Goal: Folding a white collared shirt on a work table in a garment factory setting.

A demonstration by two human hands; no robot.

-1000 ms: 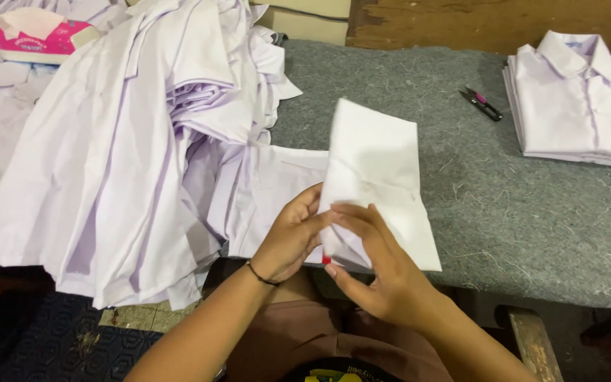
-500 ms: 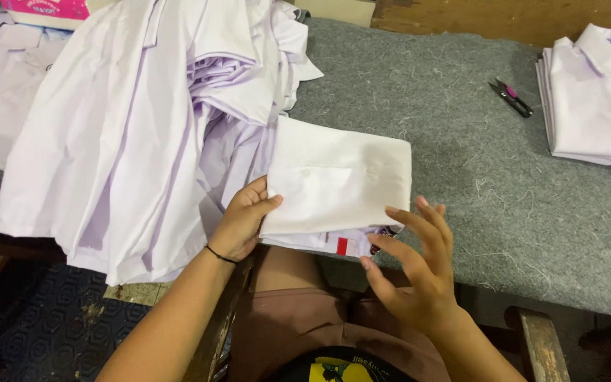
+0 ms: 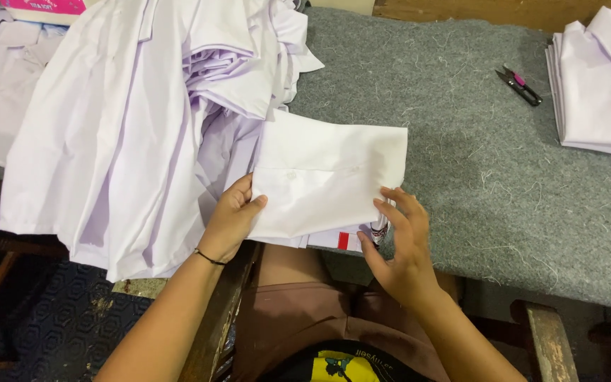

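Fingers (image 3: 245,201) of left hand (image 3: 231,223) pinch folded white shirt (image 3: 323,177) at desk's (image 3: 475,141) near edge, right hand (image 3: 401,244) spread under its corner; light, soft, floppy, best gripped along folded edges.

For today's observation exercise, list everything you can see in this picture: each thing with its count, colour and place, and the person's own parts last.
folded shirt: one, white, table's near edge, between both hands
loose shirts: a heap, white, left of it
stacked shirts: one pile, white, far right
snips: one, black and pink, beside that pile
table cover: one, grey felt
box: one, pink, top left
left hand: grips the folded shirt's left edge
right hand: fingers at its right corner
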